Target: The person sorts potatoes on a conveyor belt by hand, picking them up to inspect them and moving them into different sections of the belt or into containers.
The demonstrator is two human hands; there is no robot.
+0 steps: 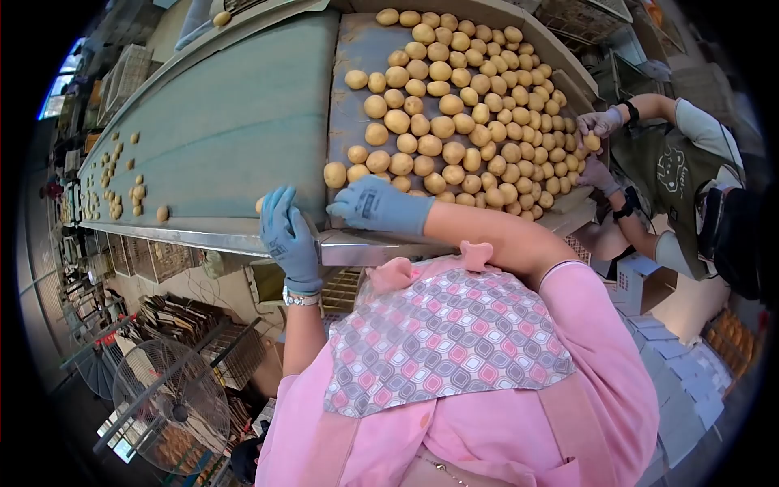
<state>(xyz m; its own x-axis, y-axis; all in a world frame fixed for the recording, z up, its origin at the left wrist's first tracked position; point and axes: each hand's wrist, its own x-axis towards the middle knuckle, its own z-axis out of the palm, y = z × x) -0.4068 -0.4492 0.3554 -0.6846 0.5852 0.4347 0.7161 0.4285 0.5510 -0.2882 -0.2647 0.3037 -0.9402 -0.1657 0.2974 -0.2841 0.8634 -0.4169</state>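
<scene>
My left hand (290, 243), in a blue glove with a bracelet at the wrist, reaches over the metal rim of a conveyor. Its fingers are extended, and a potato (260, 205) shows partly behind them on the green belt (235, 122). To its right, my right hand (375, 203), also gloved in blue, stretches low across the near edge of the grey sorting surface (355, 49). Its fingers point left, slightly bent and apart, with the fingertips near the rim. A loose potato (334, 174) lies just beyond them. What lies under the right palm is hidden.
Many potatoes (454, 126) crowd the grey surface toward the right. A co-worker's gloved hand (599, 122) holds a potato at the far right end. Smaller-looking potatoes (138, 192) lie along the belt's left end. A metal rim (203, 231) borders the belt; a fan (172, 406) stands lower left.
</scene>
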